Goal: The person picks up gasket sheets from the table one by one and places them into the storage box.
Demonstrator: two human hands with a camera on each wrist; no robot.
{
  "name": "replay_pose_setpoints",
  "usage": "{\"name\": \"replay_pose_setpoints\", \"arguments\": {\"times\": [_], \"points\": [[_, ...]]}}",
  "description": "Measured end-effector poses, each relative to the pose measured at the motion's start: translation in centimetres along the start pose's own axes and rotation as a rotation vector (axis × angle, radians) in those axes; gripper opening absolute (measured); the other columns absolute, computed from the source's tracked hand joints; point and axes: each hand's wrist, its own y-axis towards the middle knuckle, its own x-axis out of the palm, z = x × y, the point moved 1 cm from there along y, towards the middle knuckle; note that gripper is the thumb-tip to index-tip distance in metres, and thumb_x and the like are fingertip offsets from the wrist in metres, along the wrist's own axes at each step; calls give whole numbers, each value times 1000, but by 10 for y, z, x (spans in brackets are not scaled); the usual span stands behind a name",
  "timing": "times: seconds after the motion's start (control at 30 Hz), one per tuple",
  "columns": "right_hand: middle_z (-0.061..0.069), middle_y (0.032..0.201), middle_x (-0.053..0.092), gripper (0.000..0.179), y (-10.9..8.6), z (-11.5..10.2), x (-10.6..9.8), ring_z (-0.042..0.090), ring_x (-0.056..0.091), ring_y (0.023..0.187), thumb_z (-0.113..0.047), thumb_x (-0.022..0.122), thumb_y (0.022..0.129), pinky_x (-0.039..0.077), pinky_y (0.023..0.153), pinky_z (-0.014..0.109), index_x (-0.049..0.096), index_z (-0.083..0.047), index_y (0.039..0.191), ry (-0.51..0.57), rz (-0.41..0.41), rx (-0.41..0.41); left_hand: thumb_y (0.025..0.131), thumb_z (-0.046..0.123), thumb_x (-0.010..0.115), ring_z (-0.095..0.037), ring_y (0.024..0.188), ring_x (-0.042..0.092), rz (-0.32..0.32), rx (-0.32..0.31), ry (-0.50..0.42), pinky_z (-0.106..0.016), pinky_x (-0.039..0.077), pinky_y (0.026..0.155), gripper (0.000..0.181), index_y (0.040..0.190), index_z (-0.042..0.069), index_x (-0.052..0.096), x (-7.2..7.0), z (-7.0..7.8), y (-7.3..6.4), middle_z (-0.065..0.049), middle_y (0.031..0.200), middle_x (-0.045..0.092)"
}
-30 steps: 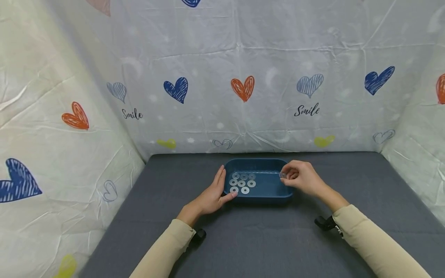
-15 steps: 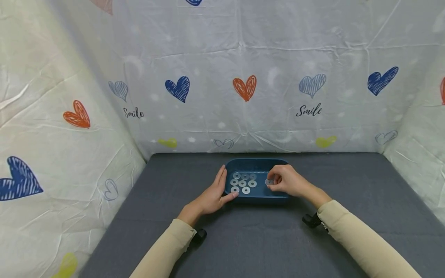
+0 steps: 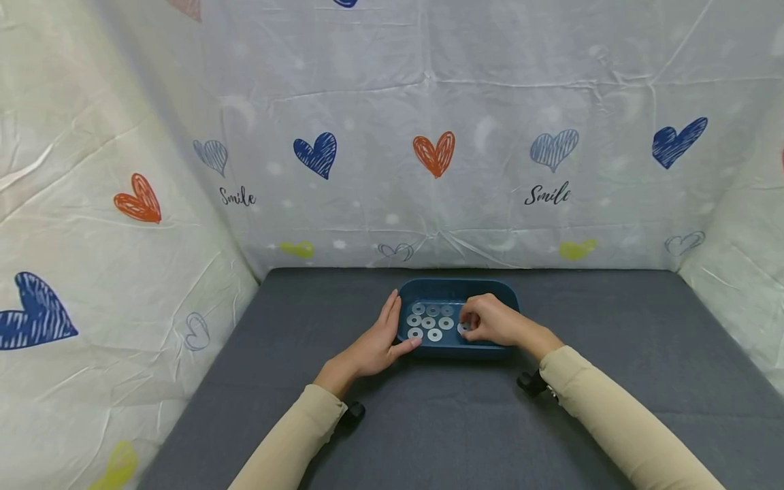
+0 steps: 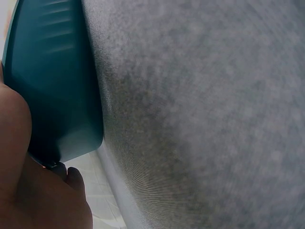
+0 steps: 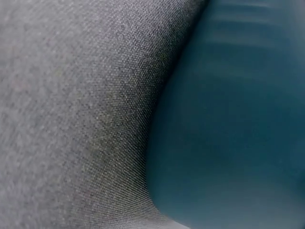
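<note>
A blue rectangular tray [image 3: 462, 352] with rounded corners stands on the cloth in the head view. Several flat silver washers [image 3: 433, 323] lie in loose rows in its left half. My left hand [image 3: 376, 346] rests against the tray's left end, its fingers straight along the outside and the thumb over the front rim. In the left wrist view, part of that hand [image 4: 13, 138] touches the teal tray wall [image 4: 62, 86]. Inside the tray my right hand [image 3: 496, 321] pinches one washer [image 3: 462, 329] low over the bottom, right of the rows. Whether that washer touches the bottom cannot be told.
Dark grey cloth [image 3: 422, 422] covers the table around the tray. Behind and at both sides hangs a white curtain [image 3: 367, 204] printed with hearts. The tray's outer wall [image 5: 228, 124] fills the right of the right wrist view; the right hand is out of sight there.
My right hand has moved left and slightly down from the tray's right rim, carrying the pinched washer close to the others. The left hand stays at the tray's left end.
</note>
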Motion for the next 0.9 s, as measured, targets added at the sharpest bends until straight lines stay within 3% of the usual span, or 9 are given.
{"name": "replay_pose_setpoints", "arguments": {"times": [0.9], "points": [[5,92,72,17,25,14,5,13,65,79,-12,82,87,57,75,34,77,-3,99,-14,28,210,103,52,56,-27,157,7,14,10,4,-47,20,123,99,164,4,-6,1,-3,1,-9,171,-17]]}}
